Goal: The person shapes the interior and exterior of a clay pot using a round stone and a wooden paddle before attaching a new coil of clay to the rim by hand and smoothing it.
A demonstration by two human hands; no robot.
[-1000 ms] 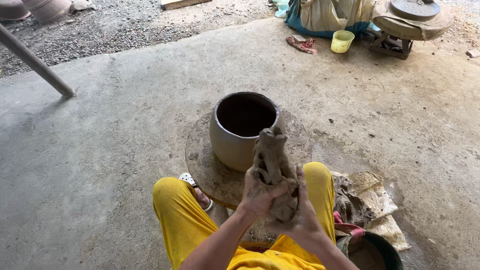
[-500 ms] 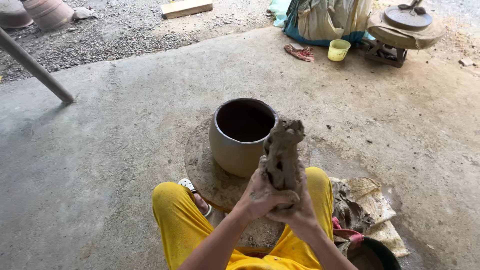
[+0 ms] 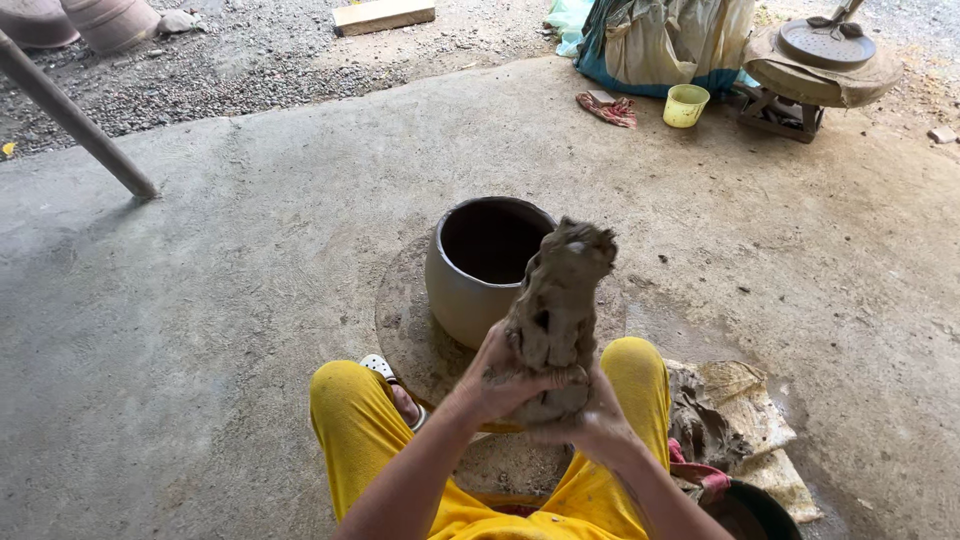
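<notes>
A rough upright lump of wet brown clay (image 3: 558,300) is gripped at its lower end by both hands. My left hand (image 3: 500,375) wraps its left side and my right hand (image 3: 590,420) cups it from below and right. Just beyond the lump stands an open round clay pot (image 3: 478,268), grey-brown, on a flat round turning disc (image 3: 400,330) on the concrete floor. My knees in yellow trousers flank the disc's near edge.
A heap of clay on a crumpled sack (image 3: 730,410) and a dark bowl (image 3: 760,510) lie at my right. Farther off are a yellow cup (image 3: 686,105), a red rag (image 3: 606,108), a cloth bundle (image 3: 665,40), another wheel (image 3: 820,60), a slanted pole (image 3: 75,120).
The clay lump has risen and shifted a little right in both hands, its top now leaning over the pot's rim. The view tilted slightly down.
</notes>
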